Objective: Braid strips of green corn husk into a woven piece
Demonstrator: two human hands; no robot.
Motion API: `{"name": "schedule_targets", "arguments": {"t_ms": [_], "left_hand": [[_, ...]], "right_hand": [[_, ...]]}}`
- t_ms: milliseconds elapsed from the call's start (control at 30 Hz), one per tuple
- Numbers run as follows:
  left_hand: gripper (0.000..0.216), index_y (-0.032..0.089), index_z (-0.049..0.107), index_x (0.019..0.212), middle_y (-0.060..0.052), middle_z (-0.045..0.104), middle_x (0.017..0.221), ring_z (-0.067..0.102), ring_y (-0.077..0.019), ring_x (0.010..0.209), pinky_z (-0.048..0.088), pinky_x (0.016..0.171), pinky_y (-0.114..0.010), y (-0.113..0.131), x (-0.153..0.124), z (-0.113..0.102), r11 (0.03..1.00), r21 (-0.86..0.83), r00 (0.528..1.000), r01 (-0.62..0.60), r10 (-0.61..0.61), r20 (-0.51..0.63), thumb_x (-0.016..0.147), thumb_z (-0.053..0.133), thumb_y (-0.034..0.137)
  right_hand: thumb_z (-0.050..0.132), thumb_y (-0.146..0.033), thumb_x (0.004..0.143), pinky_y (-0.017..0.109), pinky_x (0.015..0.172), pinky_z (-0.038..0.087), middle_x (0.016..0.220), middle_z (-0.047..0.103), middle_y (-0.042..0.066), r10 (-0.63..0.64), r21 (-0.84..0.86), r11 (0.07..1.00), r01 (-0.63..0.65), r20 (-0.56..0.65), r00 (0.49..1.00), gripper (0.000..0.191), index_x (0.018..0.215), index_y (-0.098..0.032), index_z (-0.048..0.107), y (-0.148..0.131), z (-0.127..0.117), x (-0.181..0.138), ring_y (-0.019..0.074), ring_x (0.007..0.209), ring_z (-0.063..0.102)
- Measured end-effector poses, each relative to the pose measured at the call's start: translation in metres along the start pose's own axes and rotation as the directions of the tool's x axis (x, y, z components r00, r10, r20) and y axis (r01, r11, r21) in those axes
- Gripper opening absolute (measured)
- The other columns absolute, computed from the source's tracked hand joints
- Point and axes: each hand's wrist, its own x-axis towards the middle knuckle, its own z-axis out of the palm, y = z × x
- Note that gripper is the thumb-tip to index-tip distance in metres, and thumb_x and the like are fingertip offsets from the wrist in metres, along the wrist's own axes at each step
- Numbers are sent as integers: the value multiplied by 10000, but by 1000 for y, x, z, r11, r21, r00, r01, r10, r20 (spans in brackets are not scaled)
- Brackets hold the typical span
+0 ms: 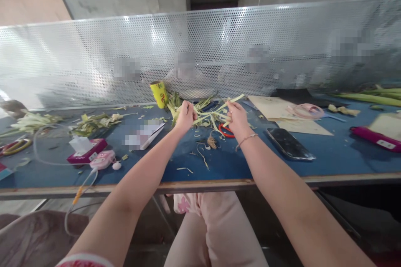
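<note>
Between my hands, just above the blue tabletop (188, 162), stretch pale green leaf strips (209, 115) that cross one another. My left hand (187, 113) is closed, pinching the strips at their left end. On the right, my right hand (237, 116) grips the other end between thumb and fingers, with a strip tip jutting past it. Under the strips near my right hand shows a red loop handle (226, 131), perhaps of scissors. A small brown tuft (212, 142) and leaf scraps lie below. More leaves (173, 102) are heaped behind my left hand.
A yellow tube (159, 94) stands by a perforated metal screen (125, 41). Left are leaf piles (95, 123), a tissue box (87, 151), a pink device (102, 159) with a cable, and a white-edged item (152, 135). Right are a phone (290, 144), cardboard (275, 110) and a tape roll (305, 111).
</note>
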Motion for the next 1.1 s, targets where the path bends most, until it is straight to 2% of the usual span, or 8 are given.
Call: {"name": "schedule_targets", "arguments": {"t_ms": [233,367,433,567,667,833,967,1100], "left_hand": [[164,215,385,880,88,476,506,305,-32,319,226,386,-152,-5,4,-6,999,12,992,44,-46,120,947,378,365],[301,213,420,891,43,542,566,385,-59,346,285,406,-184,-22,10,-2,955,-42,954,294,-290,77,931,318,493],[263,201,448,865,10,566,596,478,-93,431,358,462,-220,-29,10,1,929,61,927,365,-368,66,884,451,463],[274,176,536,877,-26,595,829,547,-112,673,451,689,-259,-32,4,3,926,371,997,66,-73,3,674,711,232],[308,167,582,938,-53,593,968,536,-106,697,460,769,-277,-30,0,3,880,468,992,-78,22,124,655,701,190],[175,163,616,801,-27,609,771,560,-146,704,455,728,-269,-30,-5,5,792,573,919,-212,-38,392,653,704,198],[131,176,641,785,-10,623,702,568,-148,667,454,709,-261,-31,-8,5,781,591,903,-199,-88,421,659,673,157],[138,189,680,797,-16,660,704,589,-154,673,468,713,-255,-32,-9,6,780,594,895,-199,-102,433,663,657,160]], "right_hand": [[690,-316,709,180,347,113,498,272,-103,17,29,999,-19,94,995,257,682,-203,460,2,1,0,35,403,209],[662,-398,741,171,351,144,541,292,-96,-21,-19,1000,24,166,986,291,705,-211,442,3,5,-1,33,408,214],[645,-427,753,166,360,167,556,305,-92,-28,-87,995,44,179,983,299,716,-215,437,5,7,-2,35,415,236],[607,-455,772,164,384,203,575,343,-80,-1,-195,980,42,208,978,282,744,-221,452,12,10,-2,48,441,291],[583,-454,781,180,406,224,568,356,-71,19,-301,952,51,226,974,271,728,-219,459,16,9,-3,65,461,318],[572,-388,794,240,506,300,560,434,-37,11,-694,700,165,242,970,267,638,-211,446,17,7,-6,111,530,410],[540,-363,822,273,584,323,579,513,23,15,-875,414,249,280,960,310,573,-207,440,16,7,-6,156,607,486],[521,-382,835,284,587,325,551,545,63,50,-916,269,299,324,945,376,512,-210,434,16,6,-5,182,617,528]]}}
